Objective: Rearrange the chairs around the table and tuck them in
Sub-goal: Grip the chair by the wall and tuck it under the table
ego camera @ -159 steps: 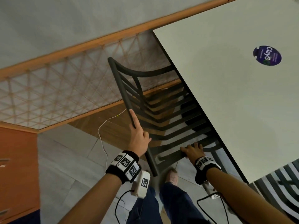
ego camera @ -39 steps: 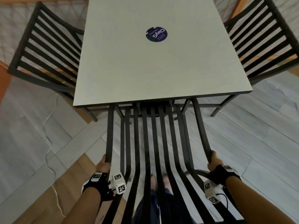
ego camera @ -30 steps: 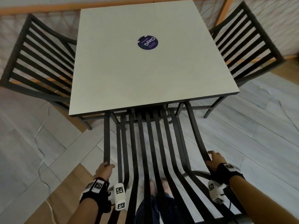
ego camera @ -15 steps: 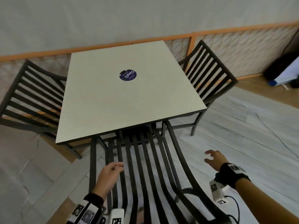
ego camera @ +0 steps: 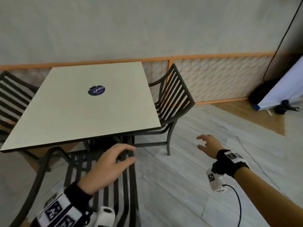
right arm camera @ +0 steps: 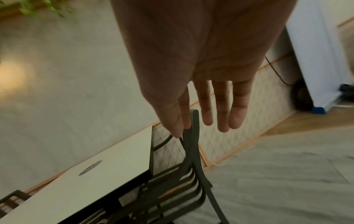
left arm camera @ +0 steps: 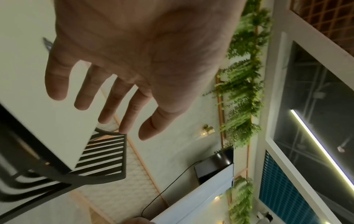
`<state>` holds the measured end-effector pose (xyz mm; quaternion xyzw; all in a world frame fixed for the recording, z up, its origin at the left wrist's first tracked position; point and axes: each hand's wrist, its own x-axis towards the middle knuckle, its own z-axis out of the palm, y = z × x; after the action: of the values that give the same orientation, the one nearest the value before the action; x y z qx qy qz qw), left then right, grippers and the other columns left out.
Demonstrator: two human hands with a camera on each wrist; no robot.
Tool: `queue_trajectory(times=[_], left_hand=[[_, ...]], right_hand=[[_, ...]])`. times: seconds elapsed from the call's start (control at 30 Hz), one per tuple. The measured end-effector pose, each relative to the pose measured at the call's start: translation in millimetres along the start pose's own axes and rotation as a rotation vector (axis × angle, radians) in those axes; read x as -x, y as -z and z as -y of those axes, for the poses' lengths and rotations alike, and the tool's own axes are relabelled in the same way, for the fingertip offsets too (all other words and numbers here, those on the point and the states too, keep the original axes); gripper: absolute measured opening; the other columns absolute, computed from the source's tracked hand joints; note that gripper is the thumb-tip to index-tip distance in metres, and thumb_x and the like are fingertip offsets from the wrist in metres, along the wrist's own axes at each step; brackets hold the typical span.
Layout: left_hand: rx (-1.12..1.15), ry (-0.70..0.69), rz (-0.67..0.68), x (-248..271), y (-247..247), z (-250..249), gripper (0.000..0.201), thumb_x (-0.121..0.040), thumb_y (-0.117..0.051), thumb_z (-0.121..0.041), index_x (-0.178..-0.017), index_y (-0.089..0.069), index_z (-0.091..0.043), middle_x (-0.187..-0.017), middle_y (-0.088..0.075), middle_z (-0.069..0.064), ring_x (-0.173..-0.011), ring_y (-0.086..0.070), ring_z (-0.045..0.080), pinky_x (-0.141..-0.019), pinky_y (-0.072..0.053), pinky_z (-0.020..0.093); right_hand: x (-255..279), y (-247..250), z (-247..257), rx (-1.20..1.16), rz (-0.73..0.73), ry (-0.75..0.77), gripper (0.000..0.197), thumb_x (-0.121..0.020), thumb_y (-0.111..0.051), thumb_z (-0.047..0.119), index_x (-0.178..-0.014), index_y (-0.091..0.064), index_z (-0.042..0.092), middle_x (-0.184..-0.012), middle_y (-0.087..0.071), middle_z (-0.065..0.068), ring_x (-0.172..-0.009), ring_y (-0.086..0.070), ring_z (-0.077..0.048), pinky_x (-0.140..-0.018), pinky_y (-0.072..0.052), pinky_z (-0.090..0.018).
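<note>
A white square table [ego camera: 85, 112] with a purple sticker [ego camera: 96, 90] stands in the head view. The near black slatted chair [ego camera: 129, 181] sits with its seat under the table's front edge. My left hand [ego camera: 129, 154] hovers over its back slats with loose, spread fingers and holds nothing. My right hand [ego camera: 200, 142] hangs in the air over the floor to the right, fingers spread and empty. Another black chair [ego camera: 173, 99] is pushed in at the table's right side, and a third chair [ego camera: 11, 95] at the left. Both wrist views show flat, empty palms, the left hand [left arm camera: 132, 130] and the right hand [right arm camera: 199, 128].
A wooden lattice railing [ego camera: 213, 79] runs along the wall behind the table. At the far right lean a white board [ego camera: 282, 92] and a dark bag [ego camera: 260, 92]. Thin cables [ego camera: 246, 145] lie on the grey floor right of the chairs.
Both hands have let go of the near chair's side rails and lifted away, the right one moving out to the right. The head view has risen and turned right.
</note>
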<state>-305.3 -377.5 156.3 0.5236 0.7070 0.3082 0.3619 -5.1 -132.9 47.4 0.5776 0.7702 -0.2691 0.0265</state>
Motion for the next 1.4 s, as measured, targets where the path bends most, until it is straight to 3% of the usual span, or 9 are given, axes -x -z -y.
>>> queue_trajectory(times=[0.1,0.23,0.37,0.5,0.7,1.0,1.2,1.27,1.4], left_hand=[[-0.078,-0.102,-0.078,-36,-38,-36,0.030,-0.088,-0.061,-0.024,-0.118,-0.059,-0.025,-0.121,-0.057,-0.013,-0.111,-0.049,-0.005,-0.088,-0.034,0.007],[-0.166,-0.140,-0.091,-91,-81,-57,0.034,-0.087,-0.059,-0.028,-0.120,-0.057,-0.025,-0.124,-0.057,-0.009,-0.117,-0.049,0.006,-0.103,-0.040,0.028],[-0.177,-0.061,-0.060,-155,-115,-59,0.036,-0.085,-0.059,-0.027,-0.120,-0.055,-0.024,-0.126,-0.058,-0.004,-0.119,-0.052,0.014,-0.105,-0.042,0.042],[-0.159,0.030,-0.007,-224,-140,-50,0.038,-0.084,-0.061,-0.024,-0.121,-0.055,-0.020,-0.130,-0.058,0.002,-0.120,-0.054,0.020,-0.104,-0.044,0.042],[-0.165,0.127,0.074,-336,-155,-22,0.043,-0.081,-0.066,-0.021,-0.122,-0.054,-0.016,-0.126,-0.061,0.006,-0.117,-0.057,0.025,-0.102,-0.046,0.044],[-0.243,0.273,0.267,-451,-181,16,0.046,-0.082,-0.061,-0.018,-0.125,-0.047,-0.012,-0.123,-0.058,0.013,-0.110,-0.058,0.030,-0.087,-0.047,0.033],[-0.357,0.247,0.265,-484,-195,35,0.054,-0.084,-0.059,-0.022,-0.133,-0.038,-0.014,-0.137,-0.047,0.013,-0.125,-0.047,0.034,-0.103,-0.042,0.050],[-0.342,0.243,0.283,-491,-198,44,0.058,-0.088,-0.057,-0.027,-0.139,-0.033,-0.014,-0.142,-0.043,0.014,-0.130,-0.042,0.034,-0.107,-0.038,0.050],[-0.253,0.277,0.351,-507,-208,60,0.056,-0.091,-0.053,-0.033,-0.141,-0.035,-0.016,-0.140,-0.046,0.019,-0.129,-0.044,0.037,-0.110,-0.036,0.046]], right_hand=[[-9,42,-17,0.023,-0.045,0.081,0.037,-0.090,-0.059,0.025,-0.126,-0.051,0.017,-0.126,-0.047,-0.016,-0.109,-0.055,-0.034,-0.095,-0.045,-0.040],[-33,78,-23,0.034,-0.092,0.160,0.034,-0.090,-0.059,0.028,-0.123,-0.054,0.020,-0.123,-0.049,-0.013,-0.105,-0.056,-0.032,-0.093,-0.046,-0.040],[-65,95,-13,0.047,-0.093,0.208,0.033,-0.089,-0.061,0.027,-0.121,-0.055,0.020,-0.120,-0.050,-0.012,-0.106,-0.055,-0.030,-0.094,-0.044,-0.039],[-105,108,-3,0.048,-0.071,0.263,0.032,-0.088,-0.061,0.026,-0.119,-0.056,0.021,-0.120,-0.050,-0.012,-0.108,-0.054,-0.030,-0.096,-0.044,-0.040],[-182,126,4,0.026,-0.095,0.285,0.029,-0.088,-0.062,0.022,-0.117,-0.060,0.019,-0.120,-0.048,-0.009,-0.107,-0.054,-0.026,-0.087,-0.038,-0.026],[-282,110,19,-0.024,-0.118,0.190,0.041,-0.086,-0.062,0.018,-0.125,-0.049,0.022,-0.131,-0.038,-0.012,-0.116,-0.046,-0.033,-0.101,-0.042,-0.041],[-323,82,23,-0.043,-0.126,0.160,0.058,-0.085,-0.062,0.017,-0.135,-0.035,0.025,-0.144,-0.025,-0.016,-0.123,-0.040,-0.040,-0.101,-0.043,-0.048],[-336,72,22,-0.091,-0.144,0.143,0.062,-0.086,-0.060,0.015,-0.138,-0.030,0.027,-0.146,-0.023,-0.017,-0.117,-0.048,-0.040,-0.096,-0.049,-0.047],[-352,55,17,-0.091,-0.138,0.082,0.075,-0.090,-0.050,0.005,-0.148,-0.008,0.028,-0.141,-0.030,-0.016,-0.082,-0.062,-0.033,-0.075,-0.057,-0.043]])
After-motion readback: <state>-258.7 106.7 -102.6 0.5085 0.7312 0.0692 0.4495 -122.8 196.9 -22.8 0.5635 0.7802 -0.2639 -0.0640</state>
